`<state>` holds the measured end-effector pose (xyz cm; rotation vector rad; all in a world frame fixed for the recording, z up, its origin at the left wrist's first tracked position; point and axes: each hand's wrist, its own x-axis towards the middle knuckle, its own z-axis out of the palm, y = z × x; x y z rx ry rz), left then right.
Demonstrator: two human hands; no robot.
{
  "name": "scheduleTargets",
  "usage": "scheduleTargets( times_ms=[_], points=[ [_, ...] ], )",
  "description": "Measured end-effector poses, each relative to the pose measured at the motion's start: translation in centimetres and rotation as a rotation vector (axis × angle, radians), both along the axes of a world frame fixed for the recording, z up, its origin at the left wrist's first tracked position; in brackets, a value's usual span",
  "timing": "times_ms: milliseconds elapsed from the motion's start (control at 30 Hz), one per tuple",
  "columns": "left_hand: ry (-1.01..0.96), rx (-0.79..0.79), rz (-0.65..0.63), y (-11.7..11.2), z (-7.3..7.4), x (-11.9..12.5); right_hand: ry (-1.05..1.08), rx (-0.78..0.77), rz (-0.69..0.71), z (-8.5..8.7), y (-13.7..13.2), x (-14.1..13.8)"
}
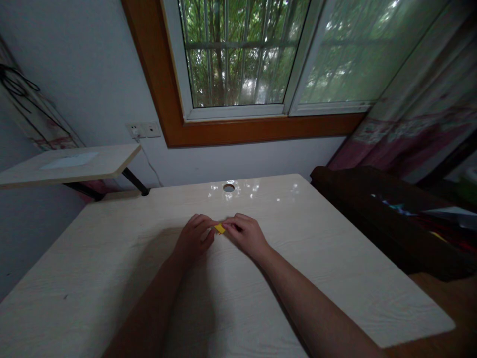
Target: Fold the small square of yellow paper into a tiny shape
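Note:
A small yellow piece (219, 228), likely folded paper, lies between my two hands on the pale wooden desk (112, 258). My left hand (196, 234) has its fingers curled and pinches the piece's left end. My right hand (246, 232) rests knuckles up, its fingertips pressed on the piece's right end. Most of the yellow piece is hidden under my fingers. Both forearms reach in from the bottom edge.
A round cable hole (228, 188) sits near the desk's far edge. A small raised shelf (70, 165) stands at the left by a wall socket (143, 130). A dark sofa or chest (391, 219) flanks the right. A barred window (238, 54) is ahead.

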<state>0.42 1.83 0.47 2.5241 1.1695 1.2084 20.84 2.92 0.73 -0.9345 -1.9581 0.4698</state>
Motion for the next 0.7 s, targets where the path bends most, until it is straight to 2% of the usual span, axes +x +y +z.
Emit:
scheduleTargets(
  times_ms=[333, 700],
  points=[
    [0.046, -0.035, 0.0, -0.07, 0.02, 0.33, -0.054, 0.032, 0.07, -0.22, -0.21, -0.1],
    [0.134, 0.001, 0.024, -0.11, -0.26, 0.35, -0.23, 0.105, 0.002, 0.19, -0.64, -0.37]
  ],
)
